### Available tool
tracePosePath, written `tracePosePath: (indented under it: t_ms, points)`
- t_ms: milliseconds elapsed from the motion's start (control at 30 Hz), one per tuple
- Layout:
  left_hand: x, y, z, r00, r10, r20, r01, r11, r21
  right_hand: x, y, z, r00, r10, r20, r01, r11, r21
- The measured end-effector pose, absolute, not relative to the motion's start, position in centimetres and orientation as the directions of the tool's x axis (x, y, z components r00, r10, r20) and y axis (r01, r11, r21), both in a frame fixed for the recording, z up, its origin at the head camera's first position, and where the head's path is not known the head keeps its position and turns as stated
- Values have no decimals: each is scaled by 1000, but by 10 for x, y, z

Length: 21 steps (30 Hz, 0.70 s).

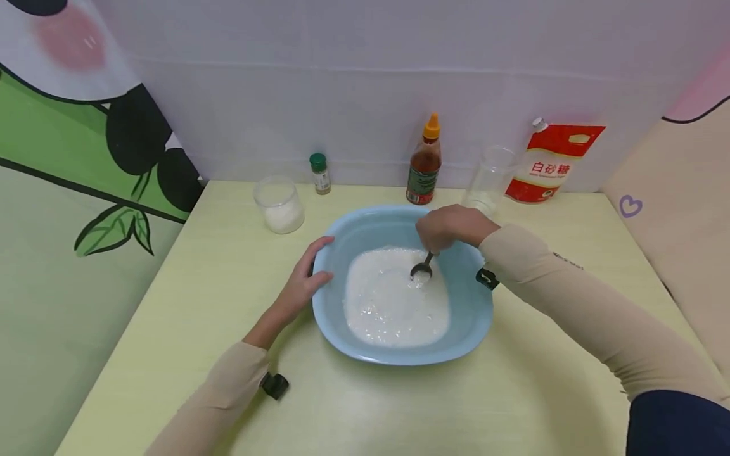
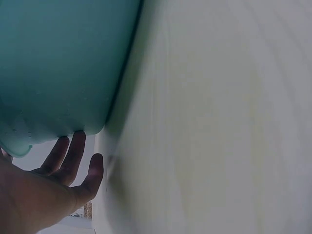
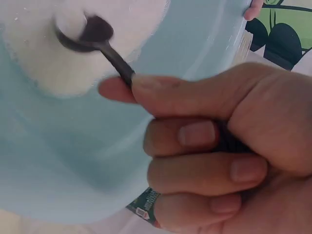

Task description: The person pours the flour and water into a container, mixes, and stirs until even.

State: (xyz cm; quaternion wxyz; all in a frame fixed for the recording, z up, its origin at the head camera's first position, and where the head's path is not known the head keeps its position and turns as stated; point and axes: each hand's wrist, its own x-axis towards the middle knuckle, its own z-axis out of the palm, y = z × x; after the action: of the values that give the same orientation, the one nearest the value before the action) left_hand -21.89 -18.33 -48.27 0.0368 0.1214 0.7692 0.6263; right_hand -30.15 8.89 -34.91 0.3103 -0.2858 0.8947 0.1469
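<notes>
A light-blue plastic basin (image 1: 331, 329) on the table holds a white liquid (image 1: 388, 310) with small bubbles. My left hand (image 1: 299, 278) grips the basin's left side, thumb and index finger at the rim. Other fingers (image 2: 73, 158) of that hand reach the outer wall in the left wrist view. Over the far right part of the basin, my right hand (image 1: 447, 227) holds a dark metal spoon (image 1: 422, 270) by its handle, fingers curled round it. The spoon's bowl is at the liquid, with some white in it (image 3: 73, 24); most of the handle is hidden in the fist.
Along the back of the table stand a glass of white stuff (image 1: 283, 212), a green-capped shaker (image 1: 320, 174), a sauce bottle (image 1: 424, 168) with an orange tip, a clear glass (image 1: 492, 174) and a red-and-white sugar pouch (image 1: 550, 164). A pale wall (image 1: 342, 95) rises behind.
</notes>
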Motion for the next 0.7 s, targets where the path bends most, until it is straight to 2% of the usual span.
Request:
tracePosePath:
  t_ms: [100,233,300,367,467,567,700]
  points:
    - [-219,-184,-483,-967,235,94,140,187,972,-299,94,-352,-549,-458,-700,-655,755,20]
    - [-220,-184,-482,-969,228,93,137,187,973,-294,92,-360,-448,-475,-757,-621,775,-119]
    - [-220,-184,-481,-970,224,95,139,188,972,-291,86,-367,-373,-504,-779,-609,766,-204]
    - [-219,-183,-480,-970,224,96,141,194,971,-286,76,-373,-309,-537,-785,-605,748,-273]
    - [-219,-183,-480,-971,220,96,141,201,969,-279,61,-380,-254,-614,-747,-627,693,-356]
    - [-219,-182,-480,-972,216,90,136,207,969,-274,47,-384,-268,-692,-670,-671,633,-386]
    - [-217,-181,-479,-972,217,86,131,202,970,-270,32,-383,-351,-727,-590,-709,618,-340]
